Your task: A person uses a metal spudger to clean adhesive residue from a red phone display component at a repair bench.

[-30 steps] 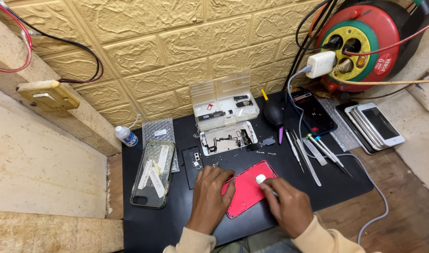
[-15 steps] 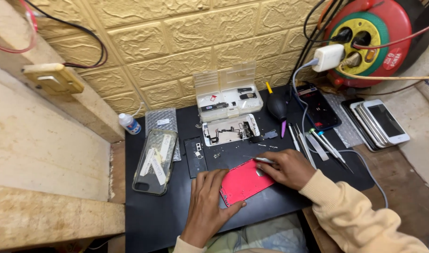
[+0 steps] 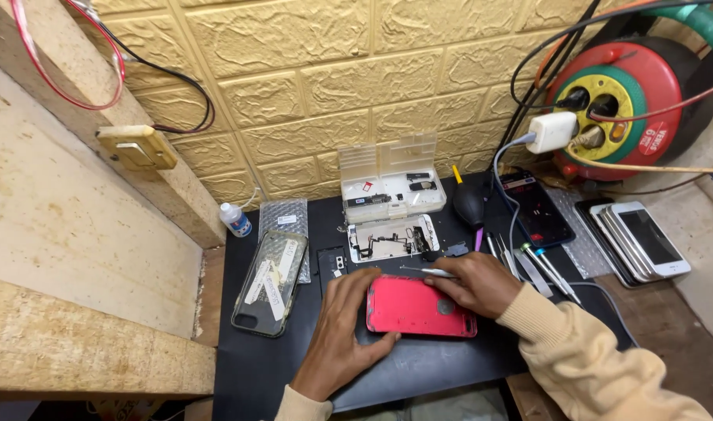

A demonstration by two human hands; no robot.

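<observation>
Head camera, looking down at a black tabletop [image 3: 419, 366] set against a wall of yellow embossed brick panels.

A red phone housing [image 3: 419, 306] lies flat on the tabletop near the front edge, between the two hands. The left hand [image 3: 342, 327] rests on the tabletop at the housing's left end, its fingers spread and curled, with the thumb touching the lower left corner of the housing. The right hand [image 3: 481, 282] lies over the housing's upper right corner, its fingers pressed together and pinching a slim metal tool [image 3: 428, 271] that points left along the top edge of the housing. A cream sleeve covers the right arm.

Just behind the housing lies an opened phone frame [image 3: 391, 237] with small parts showing inside it. Behind that stands a clear plastic parts box [image 3: 389, 183] with its lid raised. To the left lies a clear phone case [image 3: 269, 282] holding pale strips, and near it a small white bottle with a blue label [image 3: 236, 220]. To the right of the right hand lie several tweezers and screwdrivers [image 3: 532, 261], a dark phone [image 3: 536, 209], and a stack of phones [image 3: 637, 240]. A red cable reel [image 3: 625, 97] with a white charger [image 3: 551, 131] plugged in leans at the upper right.
</observation>
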